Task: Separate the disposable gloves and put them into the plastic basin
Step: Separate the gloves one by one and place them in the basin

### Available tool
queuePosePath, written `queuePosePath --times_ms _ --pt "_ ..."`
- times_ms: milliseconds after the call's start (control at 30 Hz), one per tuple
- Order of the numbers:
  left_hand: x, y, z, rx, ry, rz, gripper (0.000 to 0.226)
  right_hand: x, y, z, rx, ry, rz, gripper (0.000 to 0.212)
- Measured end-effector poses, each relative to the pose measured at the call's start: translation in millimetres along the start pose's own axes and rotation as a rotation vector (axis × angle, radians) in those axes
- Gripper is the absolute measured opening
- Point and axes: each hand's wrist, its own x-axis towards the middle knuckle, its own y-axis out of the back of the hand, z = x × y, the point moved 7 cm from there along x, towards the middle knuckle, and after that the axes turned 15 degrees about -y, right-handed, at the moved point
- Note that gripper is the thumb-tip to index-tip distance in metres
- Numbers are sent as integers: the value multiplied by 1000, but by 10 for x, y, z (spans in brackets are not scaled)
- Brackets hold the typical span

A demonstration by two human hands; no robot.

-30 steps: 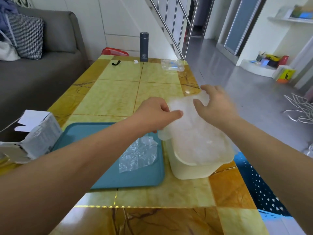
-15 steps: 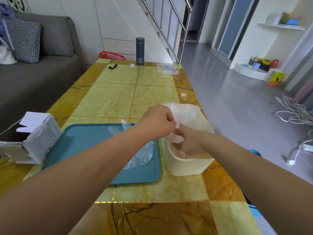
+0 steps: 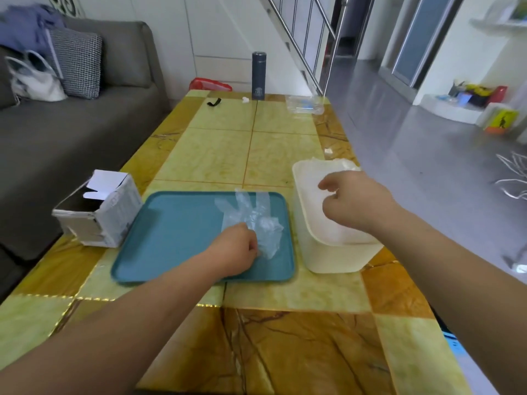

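A cream plastic basin [image 3: 339, 259] stands on the yellow table, right of a teal tray [image 3: 171, 238]. Clear disposable gloves [image 3: 253, 215] lie flat on the tray's right part, fingers pointing away from me. My left hand [image 3: 235, 249] rests on the tray and pinches the gloves' near cuff edge. My right hand [image 3: 353, 201] hovers over the basin with fingers loosely curled and nothing visibly held. Pale separated gloves [image 3: 330, 235] fill the basin, some poking over its far rim.
An opened white cardboard box [image 3: 99, 212] sits left of the tray. At the table's far end stand a dark flask [image 3: 259, 76], a clear packet [image 3: 304, 104] and a small black item [image 3: 214, 102]. A grey sofa lies left; open floor lies right.
Both hands were together at the basin pushing a glove in. Now my left hand has moved down-left onto the tray and taken the gloves there; my right hand stays over the basin.
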Motion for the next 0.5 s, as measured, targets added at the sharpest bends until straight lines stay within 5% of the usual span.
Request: queuePosePath --times_ms 133,267,333,400,500 --pt "-96 210 90 -85 -17 -44 14 -336 31 -281 260 291 -26 47" --pt "-233 924 534 -390 -174 19 9 -513 -122 -388 171 326 -273 92" --pt "-282 1276 752 -586 -244 54 11 -485 -85 -372 358 296 -315 76" --pt "-284 1532 903 -766 -275 100 8 -429 -6 -312 677 232 -385 35" --pt "-108 1677 997 -927 -235 173 13 -270 79 -98 1002 62 -431 32"
